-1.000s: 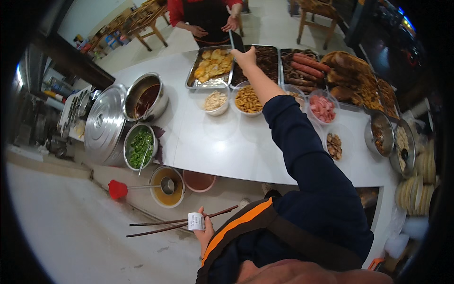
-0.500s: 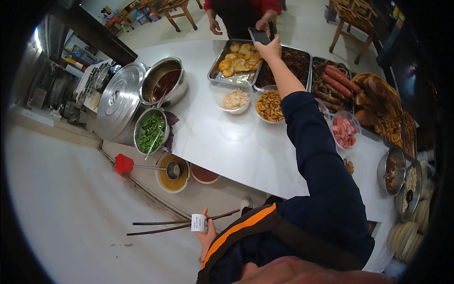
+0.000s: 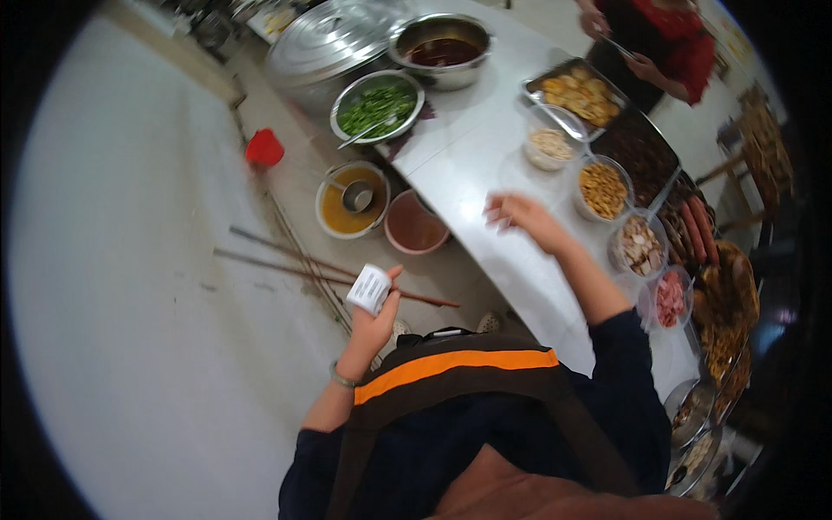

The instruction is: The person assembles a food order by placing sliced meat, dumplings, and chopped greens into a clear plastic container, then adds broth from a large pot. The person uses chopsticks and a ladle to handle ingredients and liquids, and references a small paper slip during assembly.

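Observation:
My left hand (image 3: 377, 322) is closed around a pair of long dark chopsticks (image 3: 299, 268) and a curled white printed paper slip (image 3: 369, 289). The chopsticks stretch left past the fingers, their reddish ends poking out on the right. Over the white counter, my right hand (image 3: 527, 218) is blurred, its fingers loosely apart with nothing seen in them. Nearest to it are a clear tub of pale shreds (image 3: 550, 147) and a tub of peanuts (image 3: 601, 189). Across the counter, a person in red (image 3: 663, 43) holds a phone (image 3: 617, 46).
Fried eggs lie in a metal tray (image 3: 530, 89). Beyond the tubs run trays of braised meats and sausages (image 3: 698, 230). A bowl of chopped greens (image 3: 379, 106), a pot of dark red liquid (image 3: 446, 54) and a lidded pot (image 3: 334, 39) stand left. A bucket with a ladle (image 3: 350, 201) sits below.
My right hand has let go of the phone and drawn back over the counter; the person across now has it. My view has turned, and my left hand still grips the chopsticks and slip.

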Demonstrator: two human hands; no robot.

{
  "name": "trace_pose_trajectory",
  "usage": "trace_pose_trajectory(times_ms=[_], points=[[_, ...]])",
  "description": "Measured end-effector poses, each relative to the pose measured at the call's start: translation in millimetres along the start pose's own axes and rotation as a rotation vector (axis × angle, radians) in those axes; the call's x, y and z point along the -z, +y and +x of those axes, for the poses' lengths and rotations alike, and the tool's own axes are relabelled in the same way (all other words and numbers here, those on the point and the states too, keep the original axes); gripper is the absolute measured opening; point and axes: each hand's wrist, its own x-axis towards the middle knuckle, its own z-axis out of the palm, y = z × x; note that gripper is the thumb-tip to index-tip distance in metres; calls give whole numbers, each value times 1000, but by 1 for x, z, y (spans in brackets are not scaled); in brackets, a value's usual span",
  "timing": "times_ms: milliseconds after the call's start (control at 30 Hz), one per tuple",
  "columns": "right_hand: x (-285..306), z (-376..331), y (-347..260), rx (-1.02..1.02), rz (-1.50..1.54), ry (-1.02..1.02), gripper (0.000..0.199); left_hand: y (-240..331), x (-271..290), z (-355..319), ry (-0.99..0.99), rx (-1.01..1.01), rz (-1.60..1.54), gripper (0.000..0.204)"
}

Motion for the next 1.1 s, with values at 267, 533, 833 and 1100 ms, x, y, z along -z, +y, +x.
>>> trace_pose_trajectory(times_ms=[267, 533, 833, 1100], points=[[-229, 0, 63, -158, 112, -361, 49, 0, 112, 27, -270, -49, -140, 35], [-358, 63, 56, -187, 136, -367, 27, -11, 238, 41, -339, 32, -284, 39], [-405, 107, 37, -291, 531, -371, 26, -23, 293, 99, -317, 100, -403, 37], [-401, 209, 35, -311, 571, -225, 21, -29, 308, 195, -469, 85, -243, 39]])
